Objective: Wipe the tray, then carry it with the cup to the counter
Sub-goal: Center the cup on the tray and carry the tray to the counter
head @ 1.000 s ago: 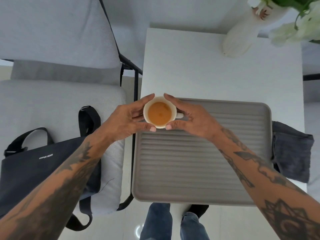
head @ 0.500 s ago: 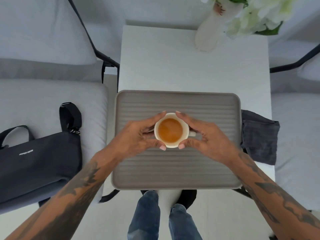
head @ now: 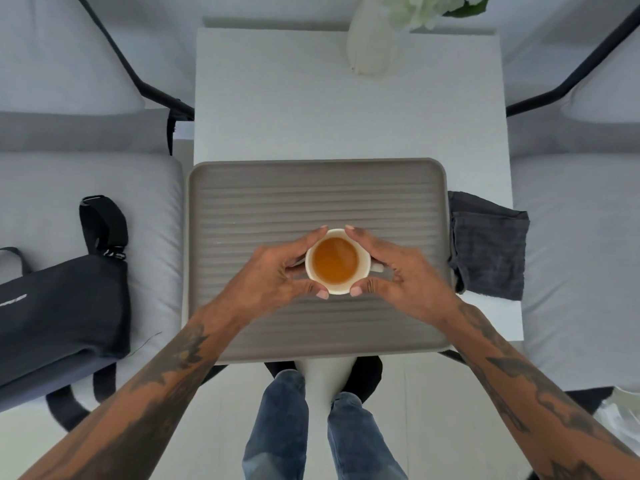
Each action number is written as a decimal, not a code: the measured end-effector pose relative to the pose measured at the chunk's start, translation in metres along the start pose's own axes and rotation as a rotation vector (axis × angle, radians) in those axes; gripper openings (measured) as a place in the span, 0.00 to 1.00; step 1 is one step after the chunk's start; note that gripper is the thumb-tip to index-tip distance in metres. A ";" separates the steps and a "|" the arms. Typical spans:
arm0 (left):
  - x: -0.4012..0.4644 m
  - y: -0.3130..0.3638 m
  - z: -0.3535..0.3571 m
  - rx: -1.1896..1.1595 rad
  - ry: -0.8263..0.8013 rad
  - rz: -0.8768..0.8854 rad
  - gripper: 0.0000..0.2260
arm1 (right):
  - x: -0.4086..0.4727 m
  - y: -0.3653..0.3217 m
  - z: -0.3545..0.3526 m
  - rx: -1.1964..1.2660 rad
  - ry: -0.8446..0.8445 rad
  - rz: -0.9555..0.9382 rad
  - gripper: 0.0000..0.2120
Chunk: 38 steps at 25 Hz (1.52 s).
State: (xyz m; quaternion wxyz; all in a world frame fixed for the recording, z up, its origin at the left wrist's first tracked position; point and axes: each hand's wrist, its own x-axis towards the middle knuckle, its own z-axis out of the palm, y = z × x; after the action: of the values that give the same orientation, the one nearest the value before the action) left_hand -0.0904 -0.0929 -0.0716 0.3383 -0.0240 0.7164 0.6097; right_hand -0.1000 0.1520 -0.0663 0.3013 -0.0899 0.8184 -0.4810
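Note:
A grey ribbed tray [head: 263, 192] lies on the near end of a white table [head: 311, 109], its front edge overhanging the table. A white cup [head: 335, 261] of amber tea sits near the tray's middle, its small handle pointing right. My left hand [head: 273, 278] and my right hand [head: 398, 278] cup its sides, thumbs and fingertips pressed against the rim. A dark grey cloth [head: 488, 244] lies folded on the table just right of the tray.
A white vase [head: 372, 39] with pale flowers stands at the table's far end. Grey cushioned chairs flank the table; a black bag [head: 59, 313] rests on the left seat. My legs in jeans show below the tray.
The cup, held in both hands, moved from the tray's far left corner to its middle. My view shifted so the tray sits centred.

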 end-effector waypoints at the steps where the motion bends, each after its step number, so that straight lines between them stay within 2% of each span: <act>1: 0.000 -0.001 0.001 0.010 0.000 0.003 0.41 | 0.000 0.004 0.001 -0.003 -0.004 -0.005 0.39; 5: 0.000 -0.002 0.004 -0.005 0.004 0.016 0.41 | 0.001 0.005 0.001 -0.007 -0.004 0.002 0.40; 8: -0.007 0.001 0.000 0.170 0.023 0.063 0.41 | -0.004 0.003 -0.007 -0.082 -0.038 0.011 0.41; 10: -0.020 0.001 -0.012 0.241 0.230 0.054 0.34 | -0.013 0.010 -0.021 -0.088 0.099 0.067 0.35; 13: -0.042 -0.018 -0.043 0.456 0.720 0.064 0.12 | -0.032 0.039 -0.041 -0.211 0.546 0.224 0.14; 15: -0.050 -0.039 -0.060 0.580 0.884 -0.038 0.09 | -0.041 0.057 -0.045 -0.348 0.629 0.361 0.09; 19: -0.053 -0.068 -0.061 0.655 0.865 -0.185 0.11 | -0.044 0.070 -0.034 -0.403 0.634 0.451 0.11; 23: -0.048 -0.073 -0.056 0.574 0.948 -0.195 0.13 | -0.039 0.073 -0.024 -0.488 0.699 0.506 0.16; 30: -0.046 -0.083 -0.056 0.520 0.963 -0.244 0.16 | -0.026 0.071 -0.021 -0.596 0.720 0.558 0.15; 34: -0.043 -0.092 -0.059 0.534 0.956 -0.249 0.15 | -0.017 0.075 -0.033 -0.616 0.675 0.517 0.14; 38: -0.043 -0.095 -0.060 0.519 0.982 -0.240 0.12 | -0.012 0.084 -0.040 -0.615 0.616 0.391 0.15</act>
State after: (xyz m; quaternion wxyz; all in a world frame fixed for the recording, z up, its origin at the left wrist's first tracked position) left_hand -0.0422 -0.1871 -0.1291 0.0272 -0.3021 0.9083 0.2882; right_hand -0.1015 0.2306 -0.1174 0.0890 0.1276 0.9756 -0.1549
